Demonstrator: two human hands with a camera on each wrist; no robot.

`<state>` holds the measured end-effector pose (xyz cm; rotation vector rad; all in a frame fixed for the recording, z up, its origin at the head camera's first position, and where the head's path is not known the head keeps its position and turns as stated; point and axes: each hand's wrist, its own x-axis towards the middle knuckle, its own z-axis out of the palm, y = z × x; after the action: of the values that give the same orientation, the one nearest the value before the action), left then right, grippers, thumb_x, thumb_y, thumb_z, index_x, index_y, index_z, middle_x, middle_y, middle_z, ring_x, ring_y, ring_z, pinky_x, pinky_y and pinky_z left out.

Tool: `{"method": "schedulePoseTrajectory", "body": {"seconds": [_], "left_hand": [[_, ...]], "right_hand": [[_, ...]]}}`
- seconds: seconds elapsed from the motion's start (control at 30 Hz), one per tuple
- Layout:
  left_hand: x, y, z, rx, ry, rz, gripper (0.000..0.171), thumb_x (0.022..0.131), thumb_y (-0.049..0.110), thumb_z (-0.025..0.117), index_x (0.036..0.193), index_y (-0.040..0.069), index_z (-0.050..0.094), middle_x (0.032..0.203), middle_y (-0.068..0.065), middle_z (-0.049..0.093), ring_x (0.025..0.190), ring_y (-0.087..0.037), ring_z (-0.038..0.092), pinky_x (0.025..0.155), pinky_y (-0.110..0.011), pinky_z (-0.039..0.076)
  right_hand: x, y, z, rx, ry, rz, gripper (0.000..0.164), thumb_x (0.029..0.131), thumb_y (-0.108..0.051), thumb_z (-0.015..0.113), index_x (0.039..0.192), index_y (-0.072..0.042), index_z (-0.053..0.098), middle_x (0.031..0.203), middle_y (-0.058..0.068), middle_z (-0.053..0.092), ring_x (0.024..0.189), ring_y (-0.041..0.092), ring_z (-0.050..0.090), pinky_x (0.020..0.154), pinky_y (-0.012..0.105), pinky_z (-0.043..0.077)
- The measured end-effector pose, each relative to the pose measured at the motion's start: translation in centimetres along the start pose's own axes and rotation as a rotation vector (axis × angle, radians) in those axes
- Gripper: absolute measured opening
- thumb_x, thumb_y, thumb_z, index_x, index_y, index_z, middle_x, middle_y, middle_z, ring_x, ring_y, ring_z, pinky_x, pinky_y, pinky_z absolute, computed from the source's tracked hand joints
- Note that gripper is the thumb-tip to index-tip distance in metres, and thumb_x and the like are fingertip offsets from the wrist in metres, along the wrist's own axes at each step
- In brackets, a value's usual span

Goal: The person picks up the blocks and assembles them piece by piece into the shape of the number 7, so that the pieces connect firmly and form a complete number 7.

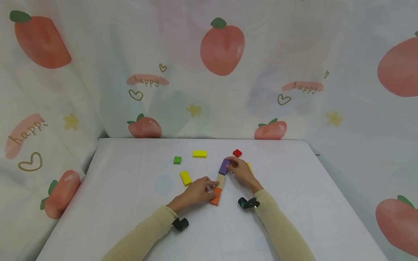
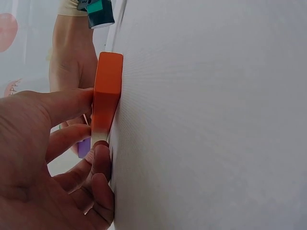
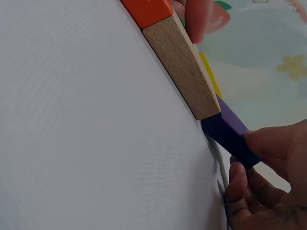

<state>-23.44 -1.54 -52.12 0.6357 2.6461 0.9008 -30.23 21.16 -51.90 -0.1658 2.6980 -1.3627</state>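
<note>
Three blocks form a slanting row on the table: an orange block (image 1: pixel 216 197), a plain wood block (image 3: pixel 182 69) and a purple block (image 1: pixel 224 167) at the far end. My left hand (image 1: pixel 198 191) rests on the near part of the row, thumb against the orange block and index finger by the wood block. Its other fingers bend beside the row in the left wrist view. The purple block is pinched between thumb and fingers of my right hand (image 1: pixel 242 172). In the right wrist view, the purple block meets the wood block's end at a slight angle.
Left of the row lie a yellow block (image 1: pixel 185 178) and a green block (image 1: pixel 177 160). Another yellow block (image 1: pixel 199 154) is farther back. A red block (image 1: pixel 237 153) sits beyond my right hand, which partly hides one more yellow block (image 1: pixel 249 167). Printed cloth (image 1: pixel 222 101) hangs behind the table.
</note>
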Motion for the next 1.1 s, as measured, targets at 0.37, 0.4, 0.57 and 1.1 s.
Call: {"method": "schedulePoseTrajectory", "body": {"seconds": [0.37, 0.4, 0.57, 1.1], "left_hand": [[-0.08, -0.03, -0.18, 0.014, 0.000, -0.007, 0.050, 0.089, 0.036, 0.071, 0.137, 0.029, 0.059, 0.108, 0.005, 0.061, 0.079, -0.008, 0.051, 0.064, -0.019, 0.043], [-0.06, -0.06, -0.20, 0.016, 0.000, -0.005, 0.050, 0.089, 0.036, 0.071, 0.137, 0.029, 0.059, 0.108, 0.005, 0.061, 0.079, -0.008, 0.051, 0.064, -0.019, 0.042], [0.05, -0.09, -0.25, 0.016, 0.000, 0.002, 0.049, 0.089, 0.037, 0.071, 0.137, 0.029, 0.059, 0.108, 0.004, 0.060, 0.078, -0.009, 0.051, 0.064, -0.020, 0.042], [-0.07, 0.12, -0.24, 0.000, -0.001, -0.010, 0.049, 0.089, 0.036, 0.071, 0.137, 0.029, 0.059, 0.106, 0.006, 0.059, 0.077, -0.008, 0.050, 0.064, -0.019, 0.042]], "right_hand": [[0.08, -0.01, 0.47, -0.086, -0.008, 0.003, 0.036, 0.098, -0.017, 0.059, 0.133, -0.016, 0.061, 0.114, 0.008, 0.063, 0.102, 0.022, 0.056, 0.092, 0.039, 0.048], [0.05, 0.02, 0.51, -0.088, -0.004, -0.002, 0.035, 0.097, -0.016, 0.059, 0.133, -0.016, 0.061, 0.114, 0.009, 0.063, 0.102, 0.022, 0.056, 0.093, 0.040, 0.048], [0.09, 0.28, 0.73, -0.089, 0.030, -0.041, 0.032, 0.096, -0.014, 0.061, 0.127, -0.014, 0.064, 0.114, 0.011, 0.065, 0.101, 0.023, 0.058, 0.089, 0.038, 0.049], [-0.04, 0.19, 0.72, -0.092, 0.033, -0.031, 0.034, 0.093, -0.017, 0.067, 0.127, -0.012, 0.065, 0.110, 0.010, 0.064, 0.098, 0.022, 0.058, 0.086, 0.035, 0.048]]}}
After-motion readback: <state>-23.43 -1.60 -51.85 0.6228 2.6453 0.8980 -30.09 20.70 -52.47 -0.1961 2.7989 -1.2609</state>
